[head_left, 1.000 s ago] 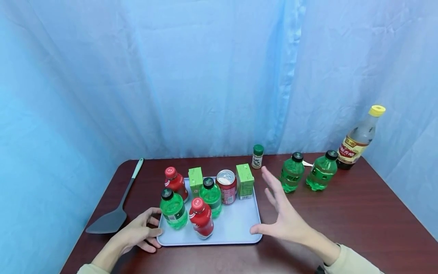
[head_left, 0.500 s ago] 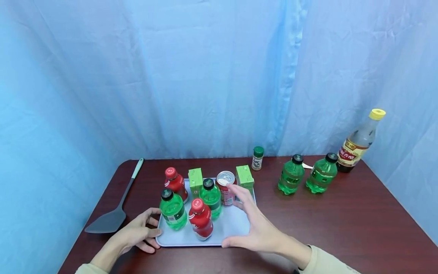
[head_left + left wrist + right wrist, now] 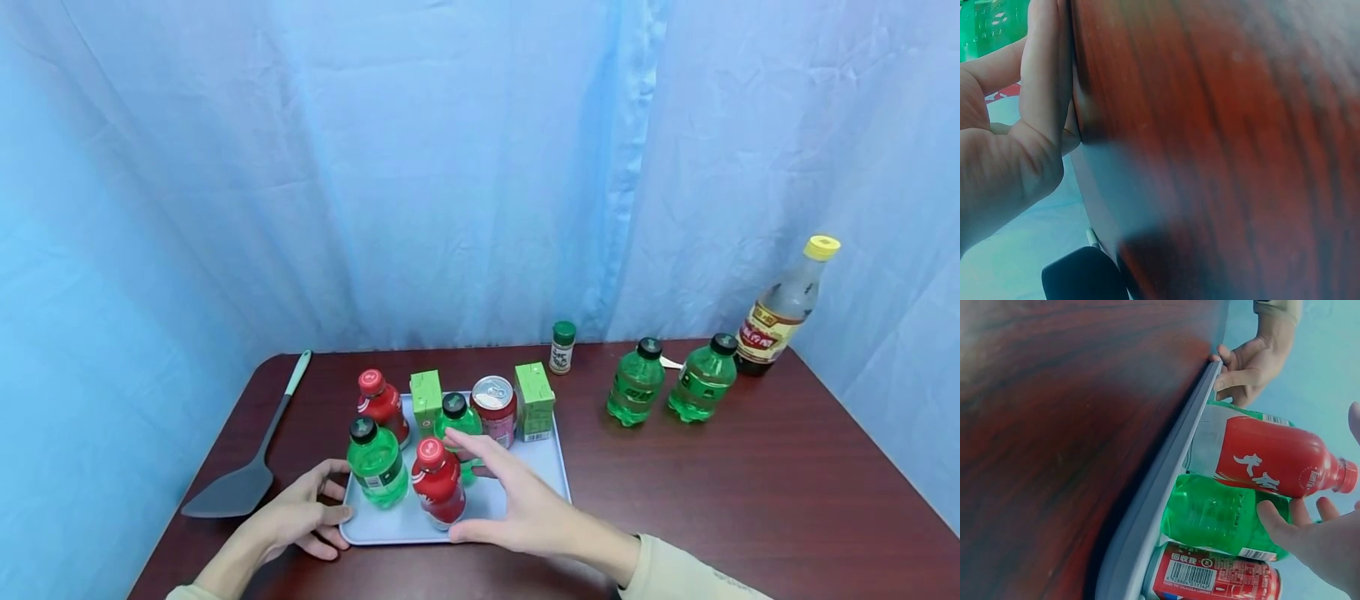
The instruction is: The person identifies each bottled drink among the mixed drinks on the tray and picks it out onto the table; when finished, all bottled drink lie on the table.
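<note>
My left hand (image 3: 296,512) pinches the left rim of a light grey tray (image 3: 553,471), thumb on the edge and fingers beside it. My right hand (image 3: 528,508) is over the tray's front, fingers spread, just right of a red-labelled bottle (image 3: 437,483); in the right wrist view it appears not to be gripping that bottle (image 3: 1272,453). A green soda bottle (image 3: 377,468) stands left of the red one, and another green bottle (image 3: 453,421), partly hidden by my right fingers, behind it. A soda can (image 3: 493,406), another red bottle (image 3: 382,406) and two green drink cartons (image 3: 534,402) stand farther back.
A grey spatula (image 3: 236,487) lies at the table's left. Behind the tray stands a green-capped spice jar (image 3: 562,347). Two more green soda bottles (image 3: 635,387) stand to the right, with a yellow-capped sauce bottle (image 3: 772,321) beyond. Blue curtains surround the table.
My right hand has moved left across the tray, from its right edge to beside the front red bottle. My left hand stays at the tray's left rim.
</note>
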A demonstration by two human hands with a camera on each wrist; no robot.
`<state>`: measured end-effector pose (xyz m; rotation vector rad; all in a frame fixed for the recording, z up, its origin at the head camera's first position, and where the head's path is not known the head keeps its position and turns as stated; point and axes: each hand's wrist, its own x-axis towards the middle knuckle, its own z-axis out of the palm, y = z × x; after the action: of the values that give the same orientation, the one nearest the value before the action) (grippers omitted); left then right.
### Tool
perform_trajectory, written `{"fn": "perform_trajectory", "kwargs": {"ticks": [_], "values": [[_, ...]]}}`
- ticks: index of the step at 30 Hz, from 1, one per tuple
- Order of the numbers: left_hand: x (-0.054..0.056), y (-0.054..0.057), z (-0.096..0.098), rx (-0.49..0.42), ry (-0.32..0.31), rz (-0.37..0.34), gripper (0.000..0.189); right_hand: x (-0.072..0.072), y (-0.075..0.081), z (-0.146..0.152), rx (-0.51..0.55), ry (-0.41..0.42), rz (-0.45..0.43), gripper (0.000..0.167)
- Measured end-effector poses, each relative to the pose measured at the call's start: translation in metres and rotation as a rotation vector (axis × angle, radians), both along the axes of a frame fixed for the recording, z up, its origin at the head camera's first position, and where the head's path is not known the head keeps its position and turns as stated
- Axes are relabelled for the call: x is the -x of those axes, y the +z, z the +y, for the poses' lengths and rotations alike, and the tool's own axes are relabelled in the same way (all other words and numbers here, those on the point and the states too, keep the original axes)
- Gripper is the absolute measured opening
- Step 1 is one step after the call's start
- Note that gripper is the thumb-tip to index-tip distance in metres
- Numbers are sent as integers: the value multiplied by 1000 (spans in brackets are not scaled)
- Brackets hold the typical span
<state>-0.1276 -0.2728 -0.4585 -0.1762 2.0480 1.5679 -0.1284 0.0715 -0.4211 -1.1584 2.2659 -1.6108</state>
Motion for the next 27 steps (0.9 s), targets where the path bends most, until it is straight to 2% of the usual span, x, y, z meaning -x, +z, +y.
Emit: {"fn": "perform_trajectory", "kwargs": {"ticks": [3,9,15,21,27], "values": [[-1,0,-1,1,-5,2,73,-1,1,-3,-26,-14,-23,92],[0,0,-2,6,0,5,72,-1,0,-9,-58,-51,21,93],[0,0,-2,4,-8,3,72,-1,-2,-14,-78,-96,70,84],[0,0,-1,6,-5,0,72,-1,-4,-17,-79,-124,74,80],[1,-1,0,9,-4,2,72,-2,-8,-16,-71,-149,70,63]]}}
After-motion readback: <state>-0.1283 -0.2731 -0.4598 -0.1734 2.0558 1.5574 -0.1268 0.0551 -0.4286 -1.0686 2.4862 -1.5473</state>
